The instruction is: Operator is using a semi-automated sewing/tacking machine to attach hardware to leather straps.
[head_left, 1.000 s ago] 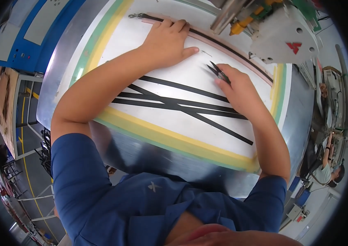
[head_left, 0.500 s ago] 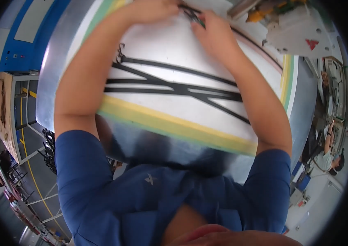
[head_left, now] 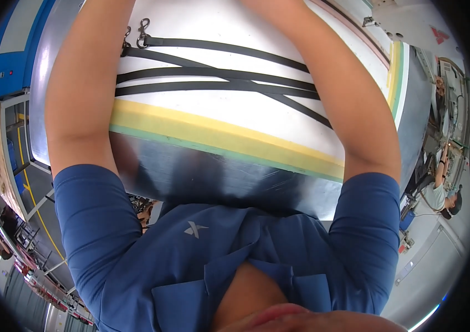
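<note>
Both of my forearms reach forward over the white work surface [head_left: 190, 113] and run out past the upper edge, so neither hand shows. Between the arms lie several black straps [head_left: 229, 47], spread roughly side by side, with one crossing the others at a slant. A dark metal snap hook [head_left: 143, 33] is fixed to the left end of the farthest strap. Beside my left forearm, a second snap hook [head_left: 126, 41] is partly covered. The right ends of the straps pass out of sight behind my right forearm.
Yellow and green tape [head_left: 218, 138] borders the surface, with a shiny metal table edge [head_left: 224, 177] nearer me. A blue cabinet [head_left: 8, 61] stands at the far left. White machinery [head_left: 412, 27] is at the far right. Another person [head_left: 437, 196] works on the right side.
My hands have gone out of view past the upper edge; half a second ago both were visible, the right one holding a dark tool. The straps and table sit higher in the picture.
</note>
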`<state>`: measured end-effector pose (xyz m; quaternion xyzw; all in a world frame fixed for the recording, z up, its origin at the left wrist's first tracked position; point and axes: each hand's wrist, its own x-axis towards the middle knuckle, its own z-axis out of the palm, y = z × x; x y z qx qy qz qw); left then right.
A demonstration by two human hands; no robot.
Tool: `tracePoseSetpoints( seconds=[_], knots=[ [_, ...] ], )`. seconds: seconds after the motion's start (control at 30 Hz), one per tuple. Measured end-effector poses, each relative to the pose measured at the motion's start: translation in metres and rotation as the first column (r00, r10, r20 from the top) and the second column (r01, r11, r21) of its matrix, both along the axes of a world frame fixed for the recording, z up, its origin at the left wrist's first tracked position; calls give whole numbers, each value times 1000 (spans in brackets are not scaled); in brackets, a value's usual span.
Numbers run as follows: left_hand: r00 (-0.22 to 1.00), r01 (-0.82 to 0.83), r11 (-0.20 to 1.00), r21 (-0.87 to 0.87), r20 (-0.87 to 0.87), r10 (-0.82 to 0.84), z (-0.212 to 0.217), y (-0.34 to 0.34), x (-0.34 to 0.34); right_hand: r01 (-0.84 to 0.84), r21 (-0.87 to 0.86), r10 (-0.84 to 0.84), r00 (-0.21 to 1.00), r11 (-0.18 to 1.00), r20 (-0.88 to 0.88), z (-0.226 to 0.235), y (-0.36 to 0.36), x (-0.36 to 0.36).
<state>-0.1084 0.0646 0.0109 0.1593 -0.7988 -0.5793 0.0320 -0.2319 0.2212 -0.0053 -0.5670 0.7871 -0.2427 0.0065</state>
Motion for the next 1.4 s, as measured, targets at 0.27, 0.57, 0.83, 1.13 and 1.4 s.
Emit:
tracePoseSetpoints(
  seconds=[0.27,0.57,0.83,1.13,1.4],
  knots=[
    [999,37,999,-7,0,-37,4,-1,-9,74,24,-74,997,997,7,8,-4,5],
    [993,-112,983,-145,-59,104,2,5,2,-58,132,35,985,990,171,9,14,-3],
    [935,341,894,-289,197,-293,44,19,17,-99,385,152,982,917,-110,34,134,-44],
    [918,365,610,-703,160,-364,112,95,43,159,12,-155,975,987,-160,48,289,-94],
    [904,325,534,-781,91,-417,112,175,74,468,-4,-467,881,884,-80,39,448,-88]
  ],
)
